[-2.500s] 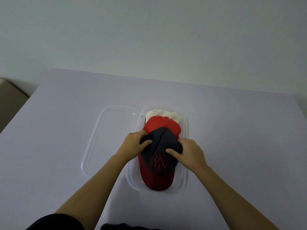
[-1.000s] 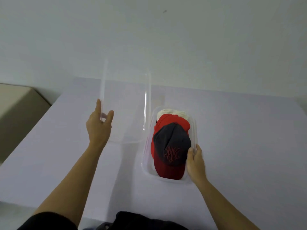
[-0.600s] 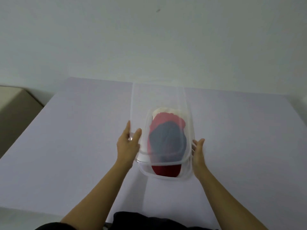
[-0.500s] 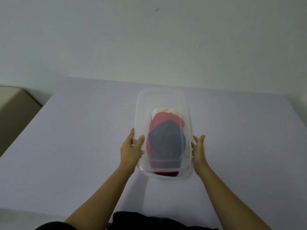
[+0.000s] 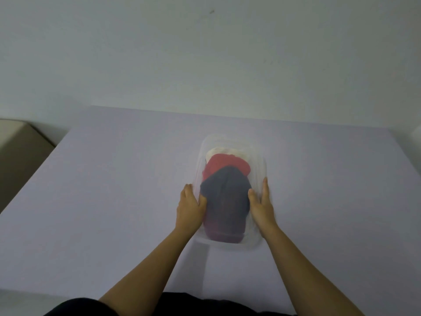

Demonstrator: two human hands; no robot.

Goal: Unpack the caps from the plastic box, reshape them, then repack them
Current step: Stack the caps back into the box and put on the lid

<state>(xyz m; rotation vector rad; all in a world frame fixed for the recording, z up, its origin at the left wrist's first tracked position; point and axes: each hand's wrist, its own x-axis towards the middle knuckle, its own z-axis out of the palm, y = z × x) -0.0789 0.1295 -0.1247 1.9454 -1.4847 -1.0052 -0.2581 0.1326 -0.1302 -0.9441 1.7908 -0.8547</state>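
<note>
Dim, even light; slight motion blur

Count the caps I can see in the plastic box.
3: a navy cap nearest the person, a red cap behind it, and a cream cap at the far end. Others may be hidden underneath.

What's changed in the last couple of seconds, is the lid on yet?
The lid left the table beside the box: the left hand lifted it, swung it right and lowered it onto the box. The right hand moved from the dark cap to the box's side. Both hands now press on the lid's long edges. The caps stayed stacked inside the box.
</note>
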